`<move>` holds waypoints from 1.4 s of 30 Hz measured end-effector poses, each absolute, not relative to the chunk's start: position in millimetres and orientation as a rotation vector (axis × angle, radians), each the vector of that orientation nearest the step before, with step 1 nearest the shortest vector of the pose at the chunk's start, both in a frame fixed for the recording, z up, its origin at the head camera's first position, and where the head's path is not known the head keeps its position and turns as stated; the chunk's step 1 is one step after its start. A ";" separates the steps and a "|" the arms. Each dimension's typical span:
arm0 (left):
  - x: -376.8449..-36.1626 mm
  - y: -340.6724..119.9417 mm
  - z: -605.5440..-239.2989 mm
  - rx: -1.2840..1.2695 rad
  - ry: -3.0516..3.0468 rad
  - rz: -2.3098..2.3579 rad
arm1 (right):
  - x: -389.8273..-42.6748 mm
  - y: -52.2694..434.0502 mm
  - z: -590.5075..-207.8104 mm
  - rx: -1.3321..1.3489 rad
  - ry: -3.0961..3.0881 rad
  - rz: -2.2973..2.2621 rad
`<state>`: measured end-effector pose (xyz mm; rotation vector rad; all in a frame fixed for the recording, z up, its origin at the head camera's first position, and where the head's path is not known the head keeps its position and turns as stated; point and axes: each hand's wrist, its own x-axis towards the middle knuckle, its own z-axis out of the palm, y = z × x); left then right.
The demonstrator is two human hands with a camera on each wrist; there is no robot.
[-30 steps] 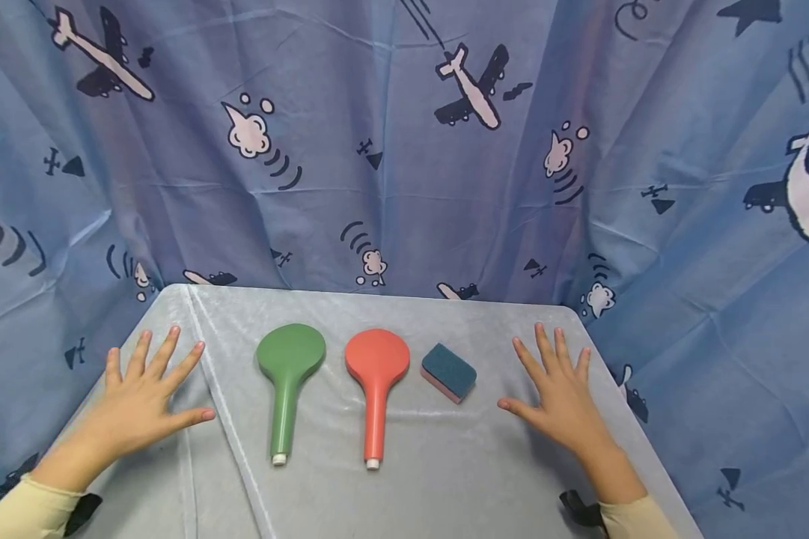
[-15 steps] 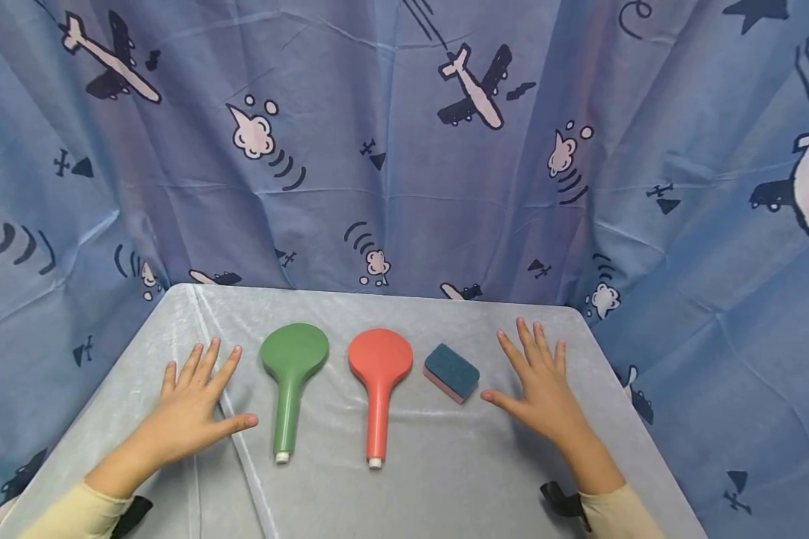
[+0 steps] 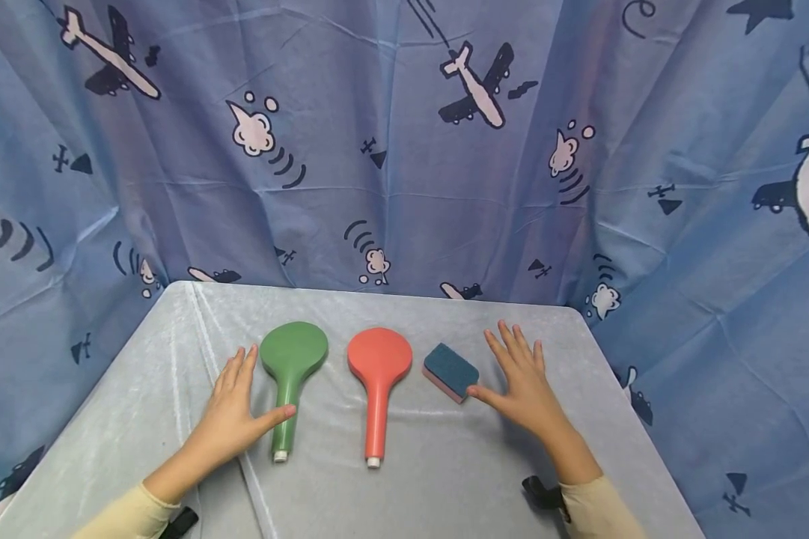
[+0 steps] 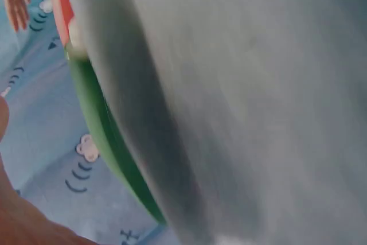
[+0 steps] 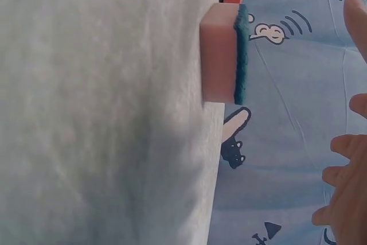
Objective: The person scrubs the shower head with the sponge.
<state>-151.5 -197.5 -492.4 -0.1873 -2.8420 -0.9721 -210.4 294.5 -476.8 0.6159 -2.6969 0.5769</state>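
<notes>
My left hand point(image 3: 232, 423), fingers straight and thumb spread, is beside a green paddle-shaped thing point(image 3: 294, 350) with a round head and a white-tipped handle. In the head view the thumb crosses over its handle; whether they touch I cannot tell. Just right of it lies a red one point(image 3: 379, 353) of the same shape. A sponge point(image 3: 451, 368), dark teal on top and pink below, is near my right hand point(image 3: 521, 385). The right fingers are spread, with the thumb tip by the sponge's corner. In the right wrist view the sponge point(image 5: 221, 53) appears apart from the fingers.
A grey-white cloth point(image 3: 417, 486) covers the table, creased along the left side. Behind and on both sides hangs a blue curtain point(image 3: 404, 150) printed with airplanes. Black straps with dark mounts point(image 3: 542, 494) sit at both wrists.
My left hand has moved right, from the table's left edge to the green paddle-shaped thing. My right hand has shifted left toward the sponge. The things on the table stay put.
</notes>
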 end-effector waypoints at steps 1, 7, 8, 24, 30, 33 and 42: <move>-151.7 -194.3 -493.2 -0.165 -2.835 -1.000 | -211.3 293.4 -477.5 0.614 -2.701 0.588; -156.2 -183.0 -497.3 -0.095 -2.770 -1.104 | -219.6 285.9 -483.0 0.605 -2.767 0.616; -157.2 -181.8 -497.6 -0.089 -2.756 -1.120 | -220.8 284.8 -483.9 0.604 -2.778 0.615; -170.4 -165.2 -498.0 0.071 -2.773 -1.324 | -236.5 278.2 -496.4 0.661 -2.877 0.555; -173.2 -164.3 -500.9 0.112 -2.783 -1.318 | -239.0 278.4 -500.0 0.673 -2.895 0.508; -173.4 -165.0 -502.1 0.139 -2.811 -1.356 | -239.9 278.2 -502.6 0.678 -2.916 0.478; -175.7 -167.7 -496.9 0.151 -2.894 -1.253 | -237.1 278.2 -507.0 0.701 -2.940 0.444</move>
